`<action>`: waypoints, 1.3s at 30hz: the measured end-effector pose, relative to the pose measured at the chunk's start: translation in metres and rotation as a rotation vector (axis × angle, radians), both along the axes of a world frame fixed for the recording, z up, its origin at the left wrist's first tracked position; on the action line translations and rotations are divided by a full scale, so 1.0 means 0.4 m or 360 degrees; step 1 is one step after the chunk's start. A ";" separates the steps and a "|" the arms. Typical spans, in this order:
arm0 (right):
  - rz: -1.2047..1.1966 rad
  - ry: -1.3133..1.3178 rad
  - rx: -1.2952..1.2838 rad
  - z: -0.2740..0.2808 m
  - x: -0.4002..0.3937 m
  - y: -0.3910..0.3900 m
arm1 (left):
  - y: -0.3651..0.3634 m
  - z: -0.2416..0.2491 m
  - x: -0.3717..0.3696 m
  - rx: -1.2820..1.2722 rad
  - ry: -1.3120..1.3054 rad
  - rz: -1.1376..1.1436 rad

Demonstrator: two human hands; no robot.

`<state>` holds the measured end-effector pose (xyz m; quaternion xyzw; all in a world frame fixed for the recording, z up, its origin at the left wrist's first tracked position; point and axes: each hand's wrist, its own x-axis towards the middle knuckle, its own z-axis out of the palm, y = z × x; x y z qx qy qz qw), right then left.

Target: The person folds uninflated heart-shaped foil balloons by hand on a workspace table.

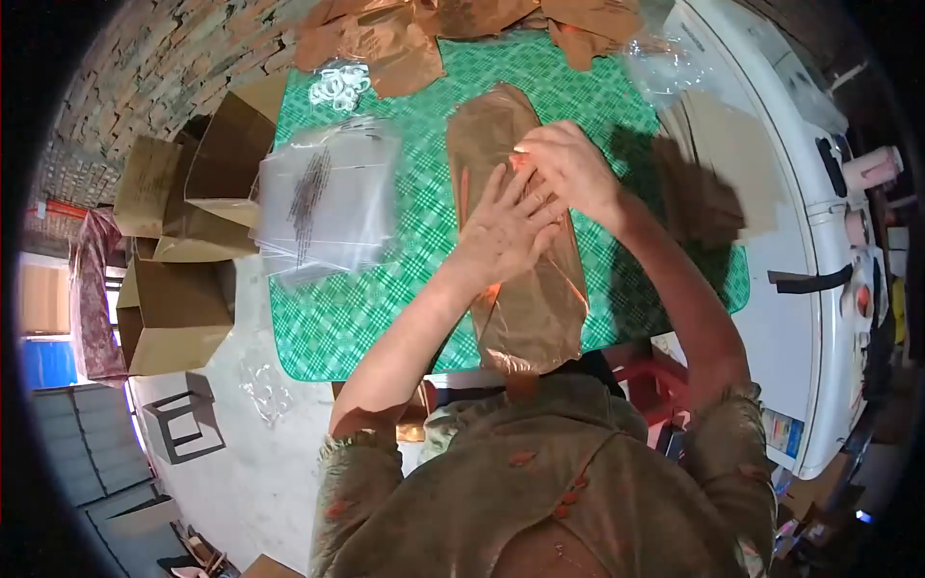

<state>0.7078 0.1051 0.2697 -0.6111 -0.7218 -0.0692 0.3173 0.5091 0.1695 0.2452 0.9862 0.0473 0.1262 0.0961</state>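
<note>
A long brown item in clear plastic film (525,323), seemingly a folded bag or wrapped package, lies lengthwise on the green checked tablecloth (424,125). My left hand (503,229) rests flat on its middle with fingers spread. Just beyond those fingertips, my right hand (570,171) has its fingers bent and pressed together on the upper part of the item. A small bright orange-red patch shows under the right fingertips; what they pinch there is hidden. To the left lies a stack of clear printed plastic bags (328,197).
White plastic rings (339,87) and brown wrapped pieces (390,48) lie at the table's far side. Open cardboard boxes (178,308) stand left of the table. Flat cardboard (727,164) lies at the right, beside a white appliance (800,289).
</note>
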 end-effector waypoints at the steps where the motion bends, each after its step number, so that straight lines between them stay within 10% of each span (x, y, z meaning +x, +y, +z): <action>1: 0.0009 -0.0062 -0.0033 -0.003 0.020 0.014 | -0.001 0.000 0.000 0.0001 -0.0033 -0.0005; 39: -0.0666 0.0269 -0.0257 -0.062 0.086 0.111 | -0.005 0.020 -0.007 -0.0127 -0.0185 -0.0051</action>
